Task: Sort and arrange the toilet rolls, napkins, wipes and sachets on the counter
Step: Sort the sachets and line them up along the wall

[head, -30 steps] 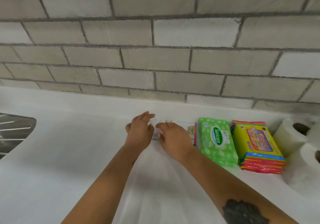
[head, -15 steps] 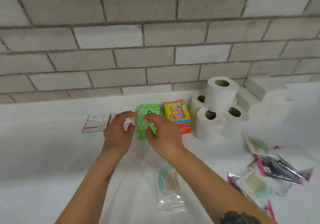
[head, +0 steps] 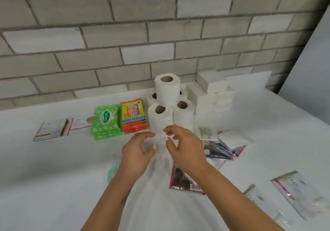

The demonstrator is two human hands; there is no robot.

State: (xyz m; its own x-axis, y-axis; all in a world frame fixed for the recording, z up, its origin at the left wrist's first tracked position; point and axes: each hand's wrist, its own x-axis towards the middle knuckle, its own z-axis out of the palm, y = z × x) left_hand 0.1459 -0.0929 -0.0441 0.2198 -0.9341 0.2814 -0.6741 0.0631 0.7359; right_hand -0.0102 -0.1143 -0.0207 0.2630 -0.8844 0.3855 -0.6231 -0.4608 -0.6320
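Along the wall stand two flat white sachet packs (head: pixel 50 129), a green wipes stack (head: pixel 105 121), a yellow-and-red wipes stack (head: pixel 134 116), stacked toilet rolls (head: pixel 167 89) and white napkin piles (head: pixel 212 92). Loose sachets (head: pixel 217 150) lie scattered at the right, one dark sachet (head: pixel 184 180) under my right forearm. My left hand (head: pixel 137 154) and my right hand (head: pixel 184 147) hover side by side in front of the rolls, fingers loosely curled, holding nothing.
The white counter (head: pixel 53 177) runs to a grey brick wall (head: pixel 125 43). More sachets (head: pixel 300 195) lie at the near right. A pale green packet (head: pixel 111 172) peeks out beside my left forearm. A white panel (head: pixel 314 61) closes the right side.
The view has swung right, from the sachet packs at the left to the rolls and loose sachets. Both hands have left the sachet packs and moved right, in front of the toilet rolls.
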